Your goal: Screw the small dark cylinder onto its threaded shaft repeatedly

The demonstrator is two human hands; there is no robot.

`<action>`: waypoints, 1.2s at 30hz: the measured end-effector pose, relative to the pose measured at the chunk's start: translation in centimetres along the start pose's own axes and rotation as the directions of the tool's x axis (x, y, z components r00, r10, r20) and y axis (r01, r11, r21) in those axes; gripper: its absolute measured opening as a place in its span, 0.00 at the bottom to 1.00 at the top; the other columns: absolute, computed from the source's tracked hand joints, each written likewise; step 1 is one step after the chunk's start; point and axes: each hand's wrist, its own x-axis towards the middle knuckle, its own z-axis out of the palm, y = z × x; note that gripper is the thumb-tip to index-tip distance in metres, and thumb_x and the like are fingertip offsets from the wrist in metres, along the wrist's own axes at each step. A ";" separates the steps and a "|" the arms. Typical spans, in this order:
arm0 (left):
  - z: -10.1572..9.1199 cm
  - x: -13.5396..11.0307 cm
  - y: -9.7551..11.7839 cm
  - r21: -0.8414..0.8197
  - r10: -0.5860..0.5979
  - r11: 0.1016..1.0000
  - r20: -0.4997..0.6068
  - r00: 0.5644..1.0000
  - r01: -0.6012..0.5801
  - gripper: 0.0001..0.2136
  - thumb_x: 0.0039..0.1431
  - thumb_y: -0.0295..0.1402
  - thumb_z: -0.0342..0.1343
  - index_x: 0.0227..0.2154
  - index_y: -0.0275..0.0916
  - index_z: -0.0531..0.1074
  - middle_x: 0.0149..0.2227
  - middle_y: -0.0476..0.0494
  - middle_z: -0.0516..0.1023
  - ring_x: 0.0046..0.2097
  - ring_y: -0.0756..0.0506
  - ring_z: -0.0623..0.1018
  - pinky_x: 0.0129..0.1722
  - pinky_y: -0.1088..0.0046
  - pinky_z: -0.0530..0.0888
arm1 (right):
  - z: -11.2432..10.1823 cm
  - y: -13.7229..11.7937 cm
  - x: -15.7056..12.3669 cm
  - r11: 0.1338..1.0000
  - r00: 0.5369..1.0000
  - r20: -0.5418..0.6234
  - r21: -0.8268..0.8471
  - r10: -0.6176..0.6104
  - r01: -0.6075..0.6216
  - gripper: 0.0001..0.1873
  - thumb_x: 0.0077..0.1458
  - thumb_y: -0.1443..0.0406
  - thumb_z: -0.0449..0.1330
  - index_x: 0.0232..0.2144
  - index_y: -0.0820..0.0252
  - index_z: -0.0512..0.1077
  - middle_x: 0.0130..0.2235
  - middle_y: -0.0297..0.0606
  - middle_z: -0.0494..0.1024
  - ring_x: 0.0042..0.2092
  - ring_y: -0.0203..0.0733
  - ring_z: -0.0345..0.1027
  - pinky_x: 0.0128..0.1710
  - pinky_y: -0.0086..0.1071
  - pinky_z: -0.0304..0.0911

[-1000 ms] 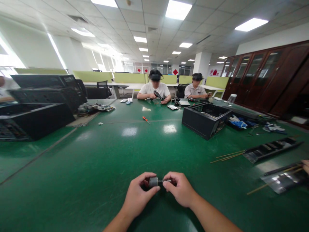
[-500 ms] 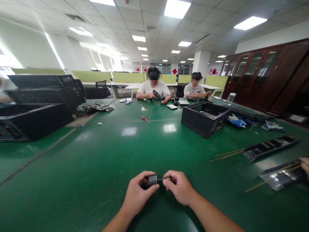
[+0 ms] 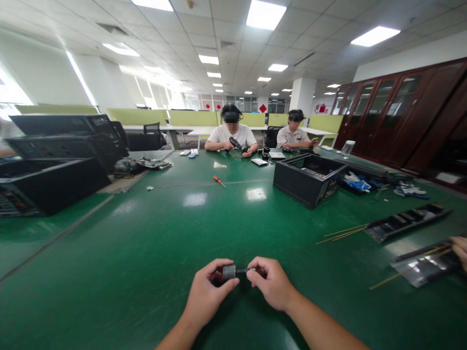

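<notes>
My left hand point(image 3: 206, 291) is closed round a small grey metal cylinder point(image 3: 229, 271), held just above the green table point(image 3: 146, 253). A thin dark shaft sticks out of the cylinder to the right. My right hand point(image 3: 272, 282) pinches the far end of that shaft between thumb and fingers. Both hands meet low in the middle of the view, close to my body. What sits under the right fingertips is hidden.
A black open computer case point(image 3: 308, 180) stands at centre right, more black cases point(image 3: 54, 160) stacked at left. A red screwdriver point(image 3: 219, 181) lies mid-table. Metal panels point(image 3: 404, 222) and thin sticks point(image 3: 343, 233) lie right, beside another person's hand point(image 3: 460, 249). Two people sit across.
Both hands stay on the cylinder and shaft; the right fingers have shifted slightly on the shaft. The view has drifted a little.
</notes>
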 end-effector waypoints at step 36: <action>-0.2 0.0 -0.1 -0.079 -0.019 0.997 -0.021 1.000 0.017 0.19 0.46 0.40 0.68 0.41 0.37 0.77 0.36 0.43 0.82 0.36 0.42 0.80 0.37 0.69 0.75 | -0.1 0.2 0.1 0.996 0.998 -0.054 -0.085 -0.028 0.023 0.11 0.60 0.61 0.58 0.30 0.62 0.74 0.25 0.32 0.71 0.28 0.36 0.63 0.29 0.29 0.57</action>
